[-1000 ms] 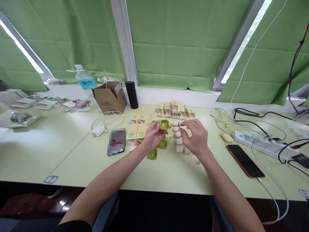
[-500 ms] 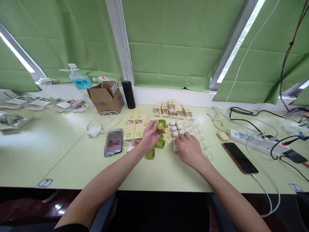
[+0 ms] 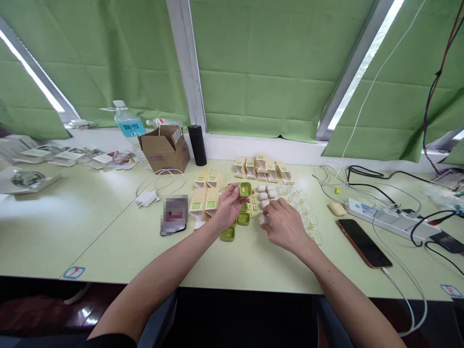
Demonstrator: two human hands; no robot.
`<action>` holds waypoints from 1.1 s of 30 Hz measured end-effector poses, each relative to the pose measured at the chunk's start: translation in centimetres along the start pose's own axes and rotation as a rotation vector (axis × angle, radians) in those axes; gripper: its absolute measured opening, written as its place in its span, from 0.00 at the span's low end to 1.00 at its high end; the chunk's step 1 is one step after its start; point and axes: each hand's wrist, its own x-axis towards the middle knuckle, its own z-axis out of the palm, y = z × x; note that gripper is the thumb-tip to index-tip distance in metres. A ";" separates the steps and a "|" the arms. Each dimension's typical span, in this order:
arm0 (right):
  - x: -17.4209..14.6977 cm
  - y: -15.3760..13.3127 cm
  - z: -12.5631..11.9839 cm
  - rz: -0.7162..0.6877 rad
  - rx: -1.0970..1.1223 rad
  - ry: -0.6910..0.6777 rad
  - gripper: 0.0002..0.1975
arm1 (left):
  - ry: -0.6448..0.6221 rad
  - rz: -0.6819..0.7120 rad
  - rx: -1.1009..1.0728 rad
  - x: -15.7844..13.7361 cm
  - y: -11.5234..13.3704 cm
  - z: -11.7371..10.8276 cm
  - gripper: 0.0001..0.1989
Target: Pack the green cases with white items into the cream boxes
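Between the fingers of my left hand [image 3: 230,205] is a small green square case [image 3: 245,189], its hollow side facing me. My right hand [image 3: 283,223] has its fingertips closed on a small whitish rounded block [image 3: 264,220] at the near end of the pale pink blocks [image 3: 262,195]. Below my left hand lie more green cases, one a green case [image 3: 228,234] nearest me. Tiny yellow pieces [image 3: 254,202] lie between the cases and the blocks. Clear plastic covers [image 3: 314,236] spread to the right of my right hand, which hides some of them.
Cream folded cartons [image 3: 261,166] stand at the back, others further left. A cardboard box [image 3: 165,150] and a black cylinder [image 3: 197,145] stand by the wall. On the right are a phone [image 3: 364,242], a power strip [image 3: 387,220] and tangled cables.
The whole view has shifted slightly. My left hand still holds up the green case. My right fingertips stay on the whitish block, which looks a little tilted now.
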 end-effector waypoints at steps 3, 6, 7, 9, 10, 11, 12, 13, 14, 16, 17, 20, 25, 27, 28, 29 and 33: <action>1.4 -0.1 -1.6 0.070 0.355 0.187 0.08 | 0.031 0.031 0.013 0.0 0.0 0.0 0.19; 3.3 -0.5 -2.1 0.182 0.774 0.360 0.10 | 0.064 0.066 0.034 0.1 0.0 0.0 0.20; 4.0 -0.6 -1.9 0.217 0.894 0.400 0.12 | 0.073 0.075 0.041 0.1 0.0 -0.1 0.19; 5.1 -0.8 -1.0 0.269 1.092 0.438 0.16 | 0.091 0.093 0.058 0.1 0.0 -0.1 0.18; 5.5 -0.9 -0.3 0.294 1.172 0.441 0.18 | 0.100 0.098 0.068 0.1 -0.1 -0.2 0.18; 5.7 -1.0 0.4 0.322 1.234 0.443 0.19 | 0.108 0.103 0.080 0.1 -0.2 -0.2 0.18; 5.8 -1.0 1.0 0.349 1.278 0.445 0.20 | 0.117 0.106 0.097 0.0 -0.2 -0.2 0.18; 5.9 -1.0 1.7 0.369 1.306 0.443 0.20 | 0.124 0.108 0.119 0.0 -0.3 -0.2 0.18; 5.8 -1.0 2.2 0.380 1.321 0.437 0.21 | 0.128 0.110 0.146 0.0 -0.4 -0.2 0.19; 5.5 -1.0 2.9 0.382 1.328 0.425 0.21 | 0.129 0.116 0.204 -0.2 -0.4 -0.1 0.19; 5.3 -1.0 3.1 0.378 1.329 0.417 0.21 | 0.126 0.118 0.230 -0.3 -0.4 -0.1 0.19; 5.1 -1.0 3.3 0.365 1.344 0.390 0.19 | 0.116 0.118 0.280 -0.5 -0.4 0.0 0.19; 5.0 -1.2 3.3 0.347 1.350 0.356 0.19 | 0.088 0.150 0.339 -0.7 -0.4 0.1 0.20; 5.0 -1.2 3.3 0.342 1.344 0.350 0.19 | 0.084 0.164 0.367 -0.7 -0.3 0.3 0.21; 5.0 -1.3 3.2 0.339 1.346 0.347 0.19 | 0.078 0.168 0.390 -0.7 -0.2 0.4 0.22; 5.0 -1.3 3.2 0.338 1.352 0.343 0.19 | 0.070 0.172 0.419 -0.7 -0.1 0.4 0.22; 4.9 -1.2 3.1 0.339 1.391 0.335 0.20 | 0.032 0.193 0.524 -0.8 0.1 0.6 0.25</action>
